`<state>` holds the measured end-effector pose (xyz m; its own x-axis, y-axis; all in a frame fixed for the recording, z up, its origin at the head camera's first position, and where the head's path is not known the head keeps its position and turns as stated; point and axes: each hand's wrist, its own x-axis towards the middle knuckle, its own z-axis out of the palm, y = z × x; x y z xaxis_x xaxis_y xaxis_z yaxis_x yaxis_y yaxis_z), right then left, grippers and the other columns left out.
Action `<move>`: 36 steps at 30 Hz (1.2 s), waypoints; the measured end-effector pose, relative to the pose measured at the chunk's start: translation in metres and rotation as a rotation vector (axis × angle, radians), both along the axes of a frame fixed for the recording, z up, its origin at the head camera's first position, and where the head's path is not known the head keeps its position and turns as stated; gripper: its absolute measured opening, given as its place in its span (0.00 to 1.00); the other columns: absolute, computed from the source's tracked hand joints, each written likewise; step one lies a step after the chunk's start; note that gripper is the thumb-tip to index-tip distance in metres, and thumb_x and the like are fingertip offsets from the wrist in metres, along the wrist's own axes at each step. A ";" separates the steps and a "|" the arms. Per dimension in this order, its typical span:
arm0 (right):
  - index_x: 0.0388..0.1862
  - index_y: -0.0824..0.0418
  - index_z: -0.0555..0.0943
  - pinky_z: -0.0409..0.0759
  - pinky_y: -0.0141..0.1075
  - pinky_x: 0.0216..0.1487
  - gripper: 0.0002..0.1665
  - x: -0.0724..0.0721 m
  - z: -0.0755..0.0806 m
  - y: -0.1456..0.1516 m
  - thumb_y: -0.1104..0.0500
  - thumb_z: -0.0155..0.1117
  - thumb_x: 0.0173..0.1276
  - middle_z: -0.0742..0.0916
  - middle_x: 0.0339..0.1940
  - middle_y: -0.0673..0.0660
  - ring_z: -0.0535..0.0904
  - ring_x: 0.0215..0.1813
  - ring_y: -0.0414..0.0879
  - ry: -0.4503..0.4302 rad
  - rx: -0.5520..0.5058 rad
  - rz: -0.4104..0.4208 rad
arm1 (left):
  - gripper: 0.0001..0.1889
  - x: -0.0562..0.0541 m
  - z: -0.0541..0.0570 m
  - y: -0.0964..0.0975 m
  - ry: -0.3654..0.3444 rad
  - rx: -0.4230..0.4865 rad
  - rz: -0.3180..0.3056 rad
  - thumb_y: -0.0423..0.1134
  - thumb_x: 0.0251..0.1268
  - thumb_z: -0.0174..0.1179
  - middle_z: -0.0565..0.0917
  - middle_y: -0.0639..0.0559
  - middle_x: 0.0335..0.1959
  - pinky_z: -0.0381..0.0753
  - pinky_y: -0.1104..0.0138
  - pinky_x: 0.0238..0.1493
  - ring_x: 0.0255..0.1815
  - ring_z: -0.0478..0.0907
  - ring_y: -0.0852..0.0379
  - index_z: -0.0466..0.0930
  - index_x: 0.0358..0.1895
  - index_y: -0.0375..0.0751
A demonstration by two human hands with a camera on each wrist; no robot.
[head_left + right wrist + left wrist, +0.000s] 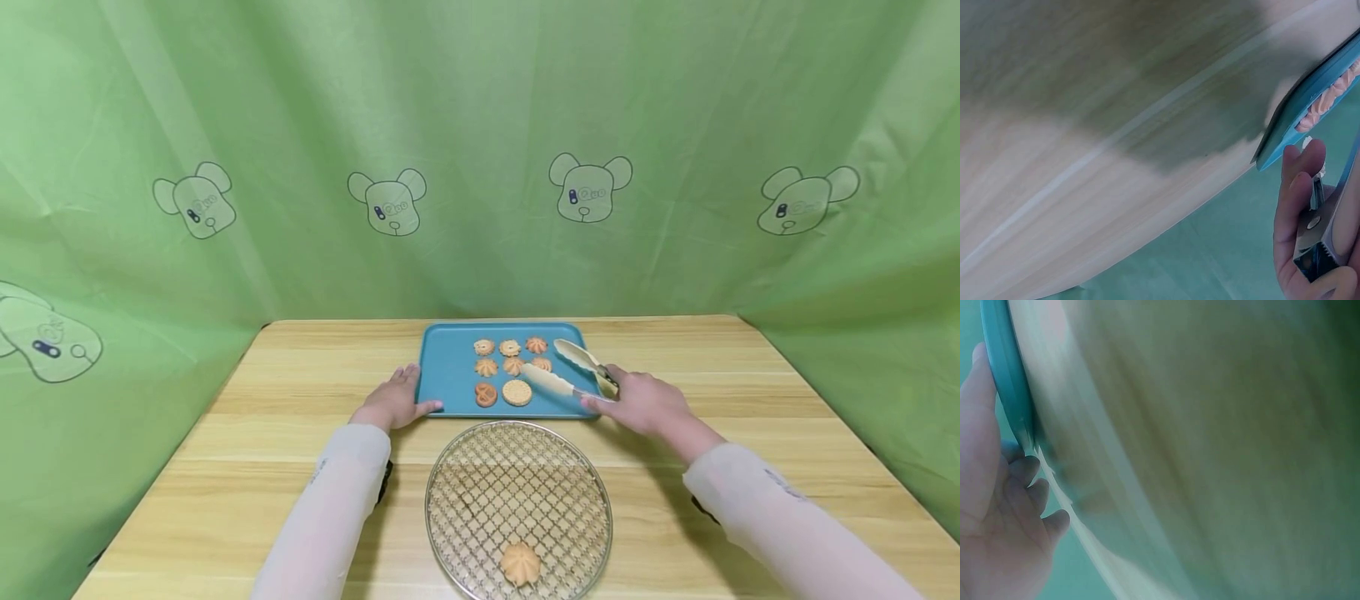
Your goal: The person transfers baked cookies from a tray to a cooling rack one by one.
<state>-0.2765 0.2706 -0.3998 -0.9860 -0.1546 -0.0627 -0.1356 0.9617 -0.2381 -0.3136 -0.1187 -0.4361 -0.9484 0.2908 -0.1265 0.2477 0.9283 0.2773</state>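
A blue tray (446, 358) carries several cookies in rows: swirled ones, scalloped ones, a brown pretzel-shaped cookie (485, 394) and a pale round biscuit (517, 392). My right hand (641, 402) grips a pair of tongs (552, 381) with pale tips, also seen in the right wrist view. The tongs' arms are spread wide over the tray's right side, one tip overlapping the swirled cookie (542, 364). My left hand (393, 402) rests at the tray's front left corner, fingers extended along its side and thumb at the front rim.
A round wire rack (480, 492) lies on the wooden table (300, 400) just in front of the tray. One swirled cookie (521, 564) sits near the rack's front edge. A green curtain (480, 267) hangs behind the table and along its sides.
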 end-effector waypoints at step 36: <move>0.71 0.64 0.64 0.79 0.60 0.36 0.49 -0.010 -0.011 -0.005 0.29 0.49 0.66 0.78 0.57 0.72 0.74 0.53 0.71 0.021 0.061 0.012 | 0.48 0.002 0.002 0.001 -0.008 -0.007 -0.002 0.64 0.65 0.49 0.49 0.39 0.75 0.48 0.53 0.72 0.75 0.45 0.42 0.45 0.74 0.30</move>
